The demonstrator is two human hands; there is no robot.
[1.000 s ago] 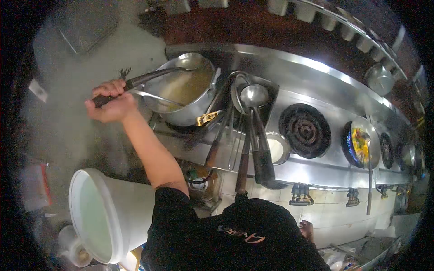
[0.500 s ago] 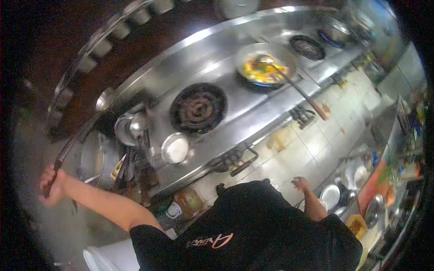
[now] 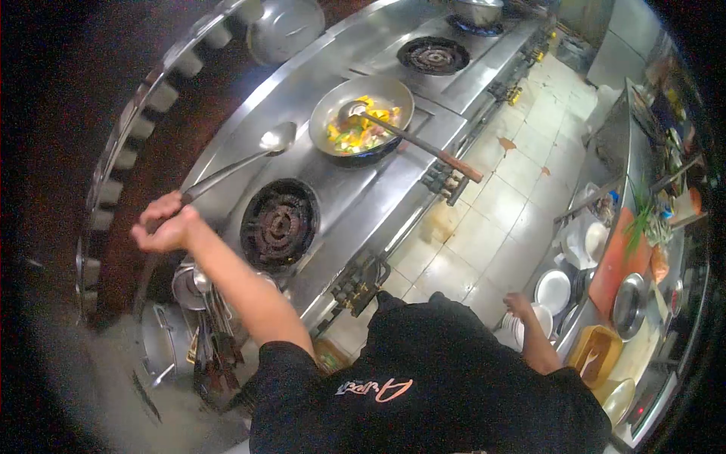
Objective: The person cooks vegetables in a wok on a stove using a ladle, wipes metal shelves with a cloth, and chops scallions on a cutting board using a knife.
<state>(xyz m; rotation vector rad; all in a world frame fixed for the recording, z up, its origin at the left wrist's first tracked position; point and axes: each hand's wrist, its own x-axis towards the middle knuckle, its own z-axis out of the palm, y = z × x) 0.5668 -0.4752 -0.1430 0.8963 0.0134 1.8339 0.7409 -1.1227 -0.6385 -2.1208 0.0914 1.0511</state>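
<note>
My left hand (image 3: 168, 221) is closed round the handle of a long metal ladle (image 3: 277, 138). The ladle's bowl is held over the steel stove top, just left of a wok (image 3: 406, 94) and apart from it. Yellow, green and reddish food pieces (image 3: 363, 136) lie in the wok. A second ladle (image 3: 423, 145) rests in it, its wooden handle sticking out over the stove's front edge. My right hand (image 3: 519, 305) hangs low beside stacked white plates (image 3: 553, 292), fingers loosely bent and apart, with nothing seen in it.
A bare burner (image 3: 280, 225) lies nearer me; another burner (image 3: 434, 56) and a pot (image 3: 478, 12) are beyond the wok. At lower left, a large pot (image 3: 160, 340) stands by several utensils. A counter on the right holds a wooden tray (image 3: 595, 356) and a metal pan (image 3: 628, 306).
The view has turned right along the stove. The ladle in my left hand has moved from over the large pot to beside the wok. My right hand and forearm have come further into view.
</note>
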